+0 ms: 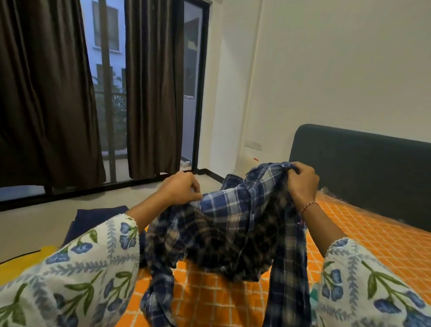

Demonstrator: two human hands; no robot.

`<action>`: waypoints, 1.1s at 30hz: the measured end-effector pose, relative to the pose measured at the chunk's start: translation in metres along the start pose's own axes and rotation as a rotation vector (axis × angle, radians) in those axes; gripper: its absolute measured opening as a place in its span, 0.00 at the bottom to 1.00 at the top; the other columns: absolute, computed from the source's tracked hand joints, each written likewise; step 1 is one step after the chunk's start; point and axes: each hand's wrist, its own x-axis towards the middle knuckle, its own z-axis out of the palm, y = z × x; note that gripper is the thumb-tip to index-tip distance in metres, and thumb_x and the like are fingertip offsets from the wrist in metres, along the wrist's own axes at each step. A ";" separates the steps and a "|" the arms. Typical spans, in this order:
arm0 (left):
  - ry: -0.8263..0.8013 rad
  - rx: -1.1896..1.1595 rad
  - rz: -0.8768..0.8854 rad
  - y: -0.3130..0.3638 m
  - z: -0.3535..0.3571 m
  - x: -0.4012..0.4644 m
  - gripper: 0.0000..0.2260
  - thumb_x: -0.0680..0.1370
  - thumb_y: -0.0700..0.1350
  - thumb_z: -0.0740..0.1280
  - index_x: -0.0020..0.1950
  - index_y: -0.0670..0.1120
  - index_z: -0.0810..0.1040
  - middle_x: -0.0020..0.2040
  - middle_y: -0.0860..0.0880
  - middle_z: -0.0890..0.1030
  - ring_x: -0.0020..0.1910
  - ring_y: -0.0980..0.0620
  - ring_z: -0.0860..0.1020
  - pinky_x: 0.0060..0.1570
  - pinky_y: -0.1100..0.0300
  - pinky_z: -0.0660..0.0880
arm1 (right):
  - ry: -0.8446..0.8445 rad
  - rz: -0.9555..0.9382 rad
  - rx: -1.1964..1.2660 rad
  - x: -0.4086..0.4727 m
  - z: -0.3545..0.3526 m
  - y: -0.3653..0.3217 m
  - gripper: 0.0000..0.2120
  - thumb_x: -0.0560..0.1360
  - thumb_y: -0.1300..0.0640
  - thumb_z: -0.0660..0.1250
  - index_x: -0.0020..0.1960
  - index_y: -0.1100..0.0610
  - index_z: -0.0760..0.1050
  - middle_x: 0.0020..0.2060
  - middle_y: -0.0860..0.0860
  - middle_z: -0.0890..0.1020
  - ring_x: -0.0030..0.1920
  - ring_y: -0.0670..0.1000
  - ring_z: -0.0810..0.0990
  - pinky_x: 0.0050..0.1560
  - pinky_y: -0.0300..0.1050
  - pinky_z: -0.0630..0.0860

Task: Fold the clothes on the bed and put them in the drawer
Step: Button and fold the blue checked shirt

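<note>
Fingers [193,196] pinch plaid shirt [229,229] — both hands.

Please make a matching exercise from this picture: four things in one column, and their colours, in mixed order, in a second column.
Things:
1. shirt
2. bedsheet
3. curtains
4. headboard

Colours:
A. brown
B. orange with white grid
C. dark grey
D. blue plaid

Pairs: 1-D, 2-B, 3-A, 4-C

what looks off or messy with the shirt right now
The plaid shirt hangs bunched and twisted between the left hand and right hand, a sleeve trailing onto the orange bedsheet. Nothing looks damaged.
</note>
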 end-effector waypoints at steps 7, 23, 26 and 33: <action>-0.344 0.000 -0.169 0.002 0.017 -0.005 0.12 0.75 0.49 0.66 0.33 0.45 0.76 0.35 0.43 0.74 0.34 0.49 0.69 0.36 0.57 0.69 | -0.107 -0.101 0.003 -0.009 -0.003 -0.007 0.13 0.78 0.66 0.60 0.57 0.63 0.80 0.54 0.59 0.82 0.57 0.57 0.78 0.58 0.43 0.71; 0.843 0.035 0.069 0.000 -0.011 -0.002 0.15 0.71 0.43 0.74 0.34 0.43 0.68 0.36 0.45 0.72 0.32 0.47 0.71 0.29 0.60 0.62 | 0.030 -0.345 -0.243 -0.011 -0.017 -0.009 0.11 0.76 0.61 0.63 0.54 0.55 0.82 0.44 0.57 0.85 0.44 0.59 0.81 0.44 0.49 0.76; 0.694 0.183 0.049 -0.002 -0.024 -0.003 0.15 0.72 0.49 0.73 0.37 0.42 0.71 0.34 0.44 0.76 0.30 0.42 0.76 0.27 0.59 0.63 | 0.089 -0.351 -0.353 -0.011 -0.016 -0.012 0.14 0.78 0.63 0.59 0.57 0.56 0.81 0.48 0.58 0.84 0.48 0.62 0.81 0.49 0.55 0.78; 0.559 -0.049 -0.322 0.004 -0.059 0.001 0.05 0.75 0.38 0.63 0.44 0.45 0.78 0.43 0.42 0.80 0.45 0.41 0.79 0.37 0.54 0.70 | 0.203 -0.309 -0.475 0.001 -0.020 -0.029 0.15 0.77 0.62 0.57 0.55 0.60 0.81 0.47 0.60 0.82 0.50 0.62 0.75 0.45 0.53 0.73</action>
